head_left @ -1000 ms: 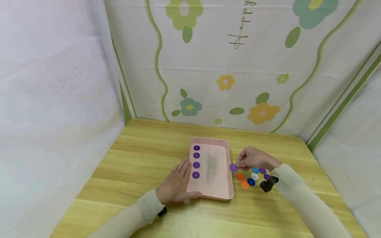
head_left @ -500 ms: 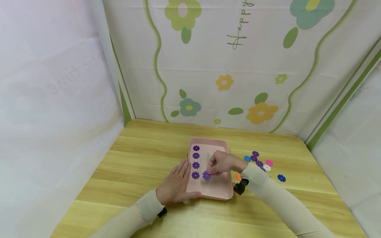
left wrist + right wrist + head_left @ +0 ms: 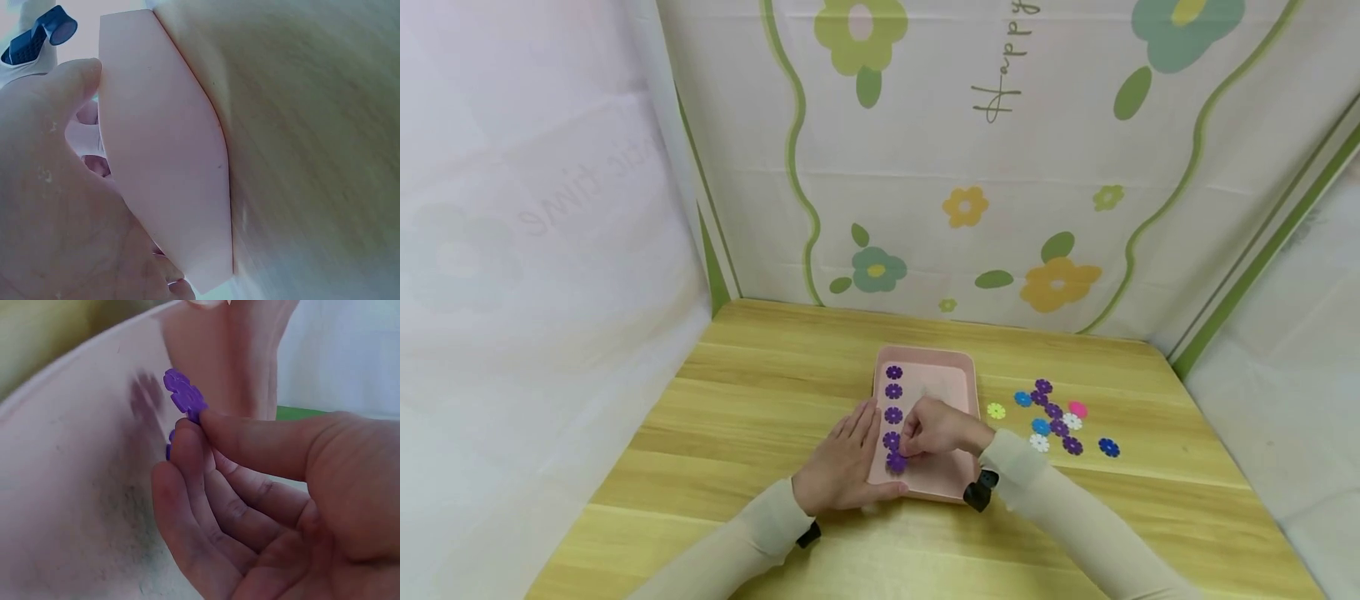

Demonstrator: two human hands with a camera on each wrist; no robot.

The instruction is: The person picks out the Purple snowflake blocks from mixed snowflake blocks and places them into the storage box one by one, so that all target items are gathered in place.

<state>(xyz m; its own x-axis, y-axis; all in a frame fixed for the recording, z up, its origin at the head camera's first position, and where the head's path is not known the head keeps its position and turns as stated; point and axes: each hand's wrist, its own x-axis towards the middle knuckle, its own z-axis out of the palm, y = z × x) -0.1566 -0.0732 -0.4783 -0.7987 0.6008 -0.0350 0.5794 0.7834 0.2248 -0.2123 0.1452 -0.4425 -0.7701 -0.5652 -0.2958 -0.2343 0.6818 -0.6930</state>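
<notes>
A purple flower-shaped plastic disc (image 3: pixel 897 462) is pinched between thumb and forefinger of my right hand (image 3: pixel 936 427), over the left side of a pink tray (image 3: pixel 940 477). In the right wrist view the pinched disc (image 3: pixel 186 394) is tilted, with its shadow on the tray floor. Several purple discs (image 3: pixel 892 415) form a column along the tray's left side, and the held disc is at the near end of it. My left hand (image 3: pixel 841 467) rests on the tray's near left corner, fingers straight along the left rim; its thumb (image 3: pixel 81 72) touches the near rim.
Right of the tray, loose flower discs lie on the wooden table (image 3: pixel 775 375): several purple ones (image 3: pixel 1054 412), blue ones (image 3: pixel 1108 447), white ones (image 3: pixel 1039 442), a pink one (image 3: pixel 1078 409) and a yellow one (image 3: pixel 996 411). A printed cloth wall (image 3: pixel 910 167) stands behind the table.
My right hand has carried the purple disc leftward from the loose pieces, over the tray's right wall, to the near end of the purple column. My left hand has stayed in place.
</notes>
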